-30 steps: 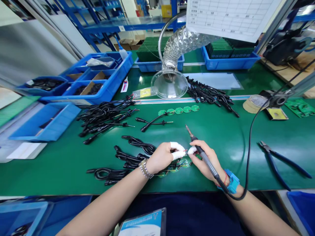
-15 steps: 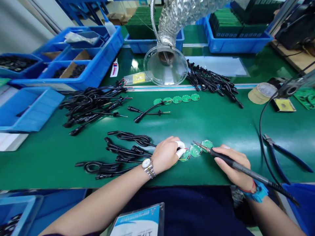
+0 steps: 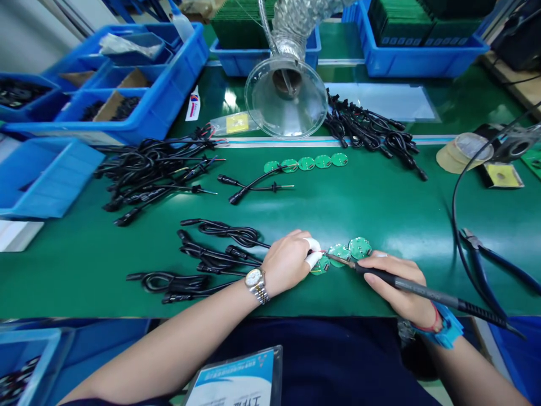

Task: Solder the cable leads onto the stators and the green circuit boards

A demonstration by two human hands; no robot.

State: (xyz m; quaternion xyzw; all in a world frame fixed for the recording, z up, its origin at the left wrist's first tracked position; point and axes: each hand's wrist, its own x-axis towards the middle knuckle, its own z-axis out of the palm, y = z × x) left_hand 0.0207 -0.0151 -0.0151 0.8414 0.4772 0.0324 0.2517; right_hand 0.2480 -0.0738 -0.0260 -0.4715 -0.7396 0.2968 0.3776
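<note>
My left hand (image 3: 291, 260), with white finger covers on thumb and forefinger, pinches the thin wire end of a black cable (image 3: 261, 243) over a round green circuit board (image 3: 320, 265). My right hand (image 3: 397, 285) is closed around a soldering iron (image 3: 391, 278) like a pen. The iron's tip lies close to the red wire at the left fingertips; whether they touch I cannot tell. Two more round boards (image 3: 360, 248) continue the row to the right, one partly behind the iron. Several black cables (image 3: 211, 259) lie left of my left hand.
A fume extractor hood (image 3: 286, 107) hangs over the bench. Farther back are another row of round boards (image 3: 306, 163), cable piles (image 3: 147, 172) and blue bins (image 3: 169, 84). Blue-handled cutters (image 3: 486, 265) and the iron's cord are at the right, near a tape roll (image 3: 462, 152).
My right hand has brought the soldering iron's tip left and down, from above the boards to the wire at my left fingertips. The left hand keeps its pinch. The view has shifted slightly.
</note>
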